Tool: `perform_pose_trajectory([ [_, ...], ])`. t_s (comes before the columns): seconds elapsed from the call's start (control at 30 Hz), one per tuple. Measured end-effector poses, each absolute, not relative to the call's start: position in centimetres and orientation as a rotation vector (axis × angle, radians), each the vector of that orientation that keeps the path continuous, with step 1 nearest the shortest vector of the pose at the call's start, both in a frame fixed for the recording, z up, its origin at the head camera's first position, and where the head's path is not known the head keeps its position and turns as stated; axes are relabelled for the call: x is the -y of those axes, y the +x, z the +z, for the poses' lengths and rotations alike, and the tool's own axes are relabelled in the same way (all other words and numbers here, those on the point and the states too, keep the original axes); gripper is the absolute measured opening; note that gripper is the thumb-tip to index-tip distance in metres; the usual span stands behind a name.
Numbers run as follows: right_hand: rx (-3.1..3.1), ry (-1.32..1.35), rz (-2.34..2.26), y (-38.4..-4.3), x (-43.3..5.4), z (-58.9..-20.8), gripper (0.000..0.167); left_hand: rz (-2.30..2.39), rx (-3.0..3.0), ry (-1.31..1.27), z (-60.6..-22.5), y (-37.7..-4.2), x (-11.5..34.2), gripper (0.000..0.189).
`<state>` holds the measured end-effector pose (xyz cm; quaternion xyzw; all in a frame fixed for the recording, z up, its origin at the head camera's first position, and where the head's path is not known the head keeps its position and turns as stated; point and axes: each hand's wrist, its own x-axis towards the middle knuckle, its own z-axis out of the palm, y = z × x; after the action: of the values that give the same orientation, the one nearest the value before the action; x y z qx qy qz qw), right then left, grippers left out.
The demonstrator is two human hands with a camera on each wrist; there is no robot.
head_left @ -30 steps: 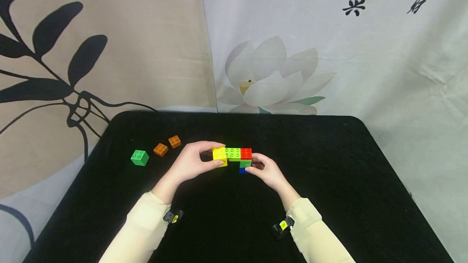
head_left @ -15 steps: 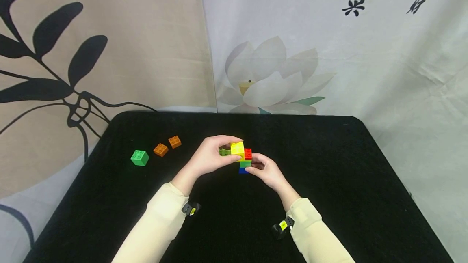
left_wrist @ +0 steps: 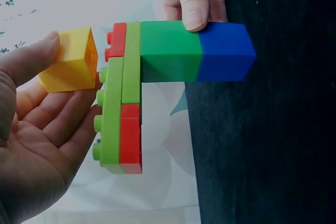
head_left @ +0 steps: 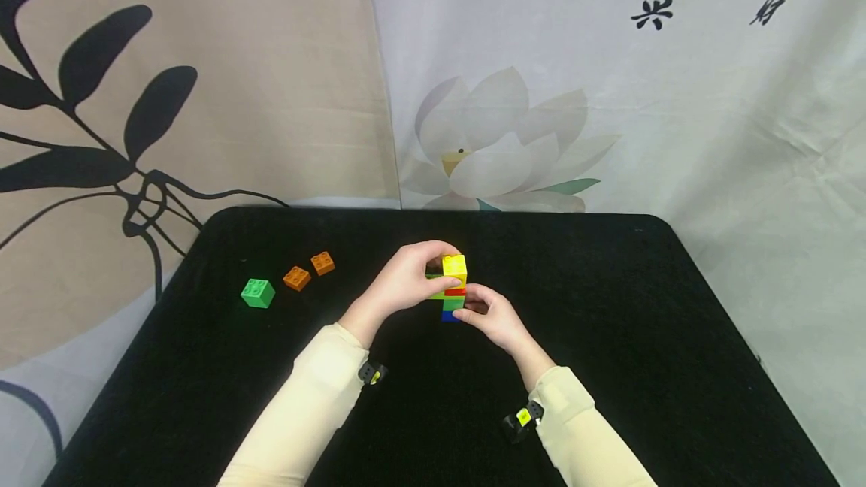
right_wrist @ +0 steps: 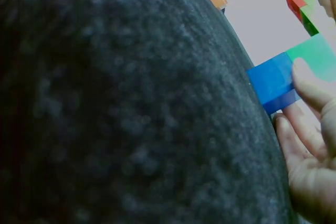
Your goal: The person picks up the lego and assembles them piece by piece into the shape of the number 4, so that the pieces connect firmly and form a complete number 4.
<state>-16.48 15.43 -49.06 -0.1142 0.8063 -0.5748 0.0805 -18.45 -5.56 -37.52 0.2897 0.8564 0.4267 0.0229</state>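
Note:
My left hand (head_left: 409, 276) pinches a yellow toy brick (left_wrist: 69, 59) between thumb and fingers. In the left wrist view a narrow gap parts it from the studs of a red brick (left_wrist: 118, 40) on top of a built brick piece. Two lime-green bricks (left_wrist: 111, 119) overlap beneath and beside that red brick, with a second red brick (left_wrist: 130, 129) under the overhanging end. The piece's leg is a green brick (left_wrist: 168, 45) on a blue brick (left_wrist: 226, 51). My right hand (head_left: 497, 319) grips this leg from the right, its thumb where green and blue meet.
Two orange bricks (head_left: 296, 278) and a separate green brick (head_left: 258, 293) lie to the left on the black tabletop (head_left: 609, 322). A printed cloth (head_left: 710, 111) hangs behind the table's far edge.
My left hand has carried the yellow brick rightward and slightly up, from the left of the lime-green part to over the red brick. My right hand keeps its hold in place.

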Motion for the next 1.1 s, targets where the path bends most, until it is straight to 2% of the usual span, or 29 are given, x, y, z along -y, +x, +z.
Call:
perform_pose_trajectory([
  [0.93,-2.414,-0.377,-1.715,-16.4,-15.4,-48.8,0.040,1.250,-2.636,0.825,-37.9,-19.1,5.0,0.032],
  [1.1,-2.399,-0.394,-1.725,-15.9,-15.2,-47.5,0.040,1.280,-2.631,0.800,-38.1,-19.1,5.0,0.030],
])
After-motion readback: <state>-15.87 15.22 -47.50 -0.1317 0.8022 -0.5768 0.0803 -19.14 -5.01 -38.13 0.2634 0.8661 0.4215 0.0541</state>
